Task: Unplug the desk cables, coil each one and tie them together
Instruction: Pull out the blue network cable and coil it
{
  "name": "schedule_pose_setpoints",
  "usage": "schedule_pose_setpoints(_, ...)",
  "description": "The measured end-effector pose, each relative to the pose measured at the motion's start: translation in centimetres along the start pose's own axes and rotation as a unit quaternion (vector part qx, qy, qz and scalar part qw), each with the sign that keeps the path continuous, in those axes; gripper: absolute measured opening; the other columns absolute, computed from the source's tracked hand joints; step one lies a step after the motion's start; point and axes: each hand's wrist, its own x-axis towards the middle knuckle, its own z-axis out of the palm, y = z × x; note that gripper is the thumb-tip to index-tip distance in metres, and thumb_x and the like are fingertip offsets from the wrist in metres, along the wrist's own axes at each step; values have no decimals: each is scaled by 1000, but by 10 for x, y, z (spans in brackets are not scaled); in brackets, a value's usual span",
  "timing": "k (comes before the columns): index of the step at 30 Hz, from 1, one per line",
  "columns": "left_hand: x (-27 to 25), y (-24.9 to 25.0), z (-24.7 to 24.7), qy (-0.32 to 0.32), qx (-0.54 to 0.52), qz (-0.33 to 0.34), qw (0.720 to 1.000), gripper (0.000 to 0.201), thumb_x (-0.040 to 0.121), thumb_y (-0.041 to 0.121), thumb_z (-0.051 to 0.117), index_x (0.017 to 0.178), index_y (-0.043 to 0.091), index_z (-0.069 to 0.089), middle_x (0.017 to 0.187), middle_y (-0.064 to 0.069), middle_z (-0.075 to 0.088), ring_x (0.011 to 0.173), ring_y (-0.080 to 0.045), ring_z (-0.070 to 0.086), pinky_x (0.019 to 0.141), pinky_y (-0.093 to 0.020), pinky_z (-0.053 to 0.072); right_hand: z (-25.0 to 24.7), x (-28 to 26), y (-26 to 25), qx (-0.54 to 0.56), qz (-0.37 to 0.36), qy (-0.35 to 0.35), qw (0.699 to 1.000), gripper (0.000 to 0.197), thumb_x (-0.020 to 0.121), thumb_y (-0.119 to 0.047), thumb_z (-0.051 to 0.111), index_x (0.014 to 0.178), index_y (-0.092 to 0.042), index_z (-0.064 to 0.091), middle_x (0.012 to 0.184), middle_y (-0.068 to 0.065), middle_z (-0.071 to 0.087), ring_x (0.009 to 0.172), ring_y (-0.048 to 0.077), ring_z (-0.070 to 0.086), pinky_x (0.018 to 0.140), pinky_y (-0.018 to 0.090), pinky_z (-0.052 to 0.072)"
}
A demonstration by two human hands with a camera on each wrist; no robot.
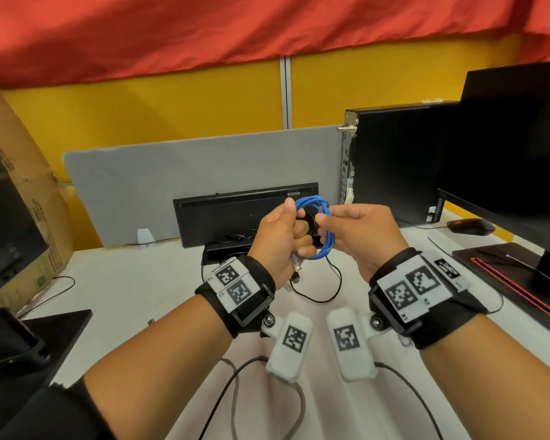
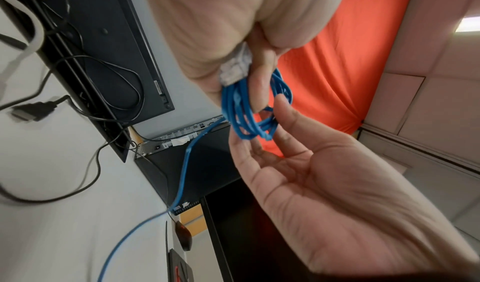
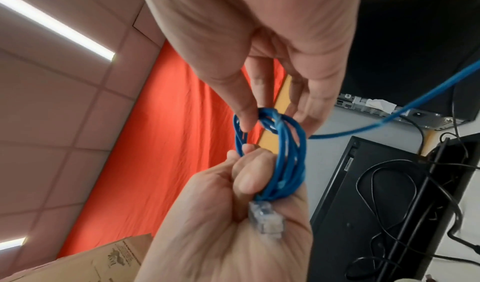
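Blue ethernet cable [image 1: 323, 227], thin and round, is wound into a small coil of several loops and held up in the air over the middle of the white desk [image 1: 134, 290], right in front of the black keyboard [image 1: 235, 214] that's propped on its edge against the grey felt divider [image 1: 172, 173]. The left hand [image 1: 280, 239] has its fingers curled tight around the near side of the coil, with the clear plastic plug [image 3: 266, 221] sticking out the bottom of the fist. The right hand [image 1: 359, 236] pinches the far-right side of the loops between thumb and fingertips, and the wrist views show one loose strand of the blue cable trailing off from there toward the black desktop PC tower [image 1: 394, 160] on the right. A thin black cable [image 1: 324, 287] lies looped on the desk just under the hands. Black monitor [image 1: 515, 147] and dark mouse [image 1: 470, 225] sit far right; a cardboard box [image 1: 19, 192] leans on the left.
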Motion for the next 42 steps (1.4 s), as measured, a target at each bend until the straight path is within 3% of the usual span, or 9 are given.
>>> schedule_pose_setpoints(8, -2, 0, -6, -41, 125, 52, 990, 33, 107, 28, 26, 89, 8, 46, 59, -7, 25, 48, -14, 24, 53, -30, 39, 2, -9, 0, 88, 13, -45, 995, 14, 93, -1, 56, 89, -1, 70, 78, 16, 69, 73, 25, 67, 67, 33, 59)
schedule_pose_setpoints(14, -4, -5, -23, -49, 261, 70, 962, 33, 106, 22, 31, 97, 1, 54, 80, -17, 44, 72, -31, 35, 64, -40, 39, 5, -18, -5, 331, 140, -185, 915, 17, 94, -2, 39, 106, -3, 52, 68, 8, 40, 54, 15, 45, 57, 32, 50)
schedule_pose_setpoints(19, 1, -3, -27, -30, 312, 103, 944, 36, 106, 22, 31, 80, 11, 54, 58, 0, 36, 50, -11, 34, 49, -22, 40, 13, -16, 3, 23, 14, -130, 991, 50, 80, 22, 47, 115, -14, 51, 84, 9, 53, 68, 17, 58, 64, 33, 56)
schedule_pose_setpoints(26, 10, 6, -21, 50, 301, 154, 940, 36, 105, 26, 34, 76, 14, 53, 46, 10, 34, 40, -7, 31, 47, -26, 34, 0, -9, 4, -329, -155, -28, 931, 18, 82, -12, 69, 100, -14, 69, 72, -8, 65, 70, 6, 63, 62, 16, 51)
schedule_pose_setpoints(29, 12, 11, -23, 73, 333, 190, 921, 35, 104, 25, 37, 76, 15, 55, 49, 10, 36, 41, -7, 33, 47, -26, 36, -6, -7, 5, -279, -102, -28, 954, 22, 86, -13, 67, 65, -12, 72, 69, 9, 71, 73, 26, 70, 75, 43, 59)
schedule_pose_setpoints(32, 12, 14, -26, 89, 372, 222, 897, 33, 104, 23, 37, 78, 16, 56, 57, 9, 42, 50, -11, 40, 59, -35, 41, -5, -15, 2, -30, 32, -105, 994, 27, 90, -11, 59, 65, -8, 67, 81, 16, 71, 85, 28, 68, 86, 44, 56)
schedule_pose_setpoints(36, 15, 15, -29, 86, 429, 251, 863, 31, 104, 24, 37, 78, 19, 54, 62, 6, 46, 54, -16, 44, 61, -41, 46, -3, -18, 7, 250, 146, -124, 949, 22, 91, -11, 49, 70, -10, 53, 62, 12, 59, 80, 29, 66, 89, 44, 55)
schedule_pose_setpoints(39, 20, 13, -35, 100, 452, 266, 845, 33, 104, 25, 37, 74, 22, 52, 64, 3, 49, 56, -18, 48, 60, -39, 47, -4, -14, 7, 234, 126, -78, 961, 18, 92, -12, 52, 76, -6, 56, 47, 1, 38, 63, 24, 60, 83, 40, 56)
schedule_pose_setpoints(42, 26, 14, -44, 122, 466, 259, 837, 35, 103, 27, 37, 71, 25, 50, 65, 3, 51, 58, -17, 52, 57, -36, 49, -11, -9, 4, 188, 110, -67, 974, 15, 87, -7, 58, 90, 6, 64, 48, -2, 27, 41, 12, 37, 52, 30, 53)
